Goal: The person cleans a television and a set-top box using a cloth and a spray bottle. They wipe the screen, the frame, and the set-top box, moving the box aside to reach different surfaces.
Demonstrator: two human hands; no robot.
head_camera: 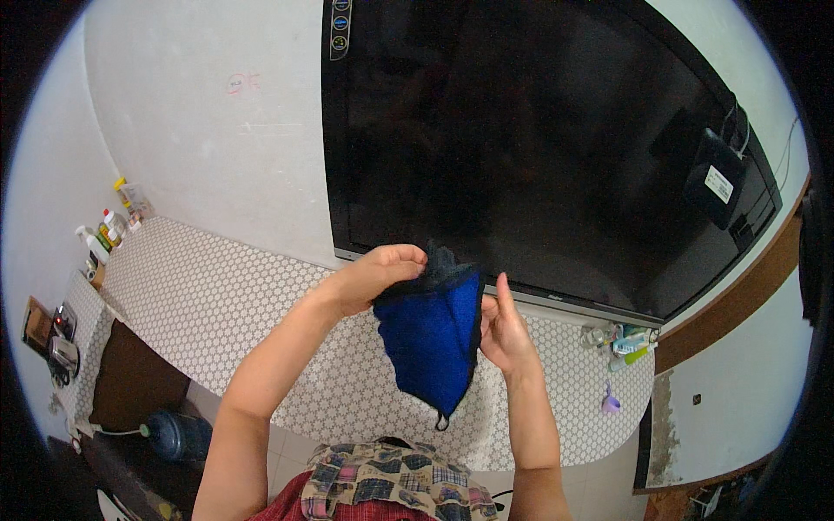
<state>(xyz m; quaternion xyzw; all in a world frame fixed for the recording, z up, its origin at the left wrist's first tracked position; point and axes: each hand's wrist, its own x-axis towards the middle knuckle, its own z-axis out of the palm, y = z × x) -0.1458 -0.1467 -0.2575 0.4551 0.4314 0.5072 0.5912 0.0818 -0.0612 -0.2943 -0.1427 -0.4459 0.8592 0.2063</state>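
Observation:
A blue cloth (427,338) with black edging hangs over the table, a small black loop at its lower corner. Dark grey fabric (443,267) shows at its top. My left hand (391,270) pinches the cloth's upper left edge between thumb and fingers. Along the right edge is my right hand (509,332), its thumb raised away from the fabric. Some of the right fingers are hidden behind the cloth, so their grip is unclear.
A large television (521,150) stands behind the patterned table cover (241,306). Bottles (107,228) line the far left end. A purple cup (610,404) and toiletries (629,348) sit at the right. A water jug (179,435) is low left, near a kettle (65,355).

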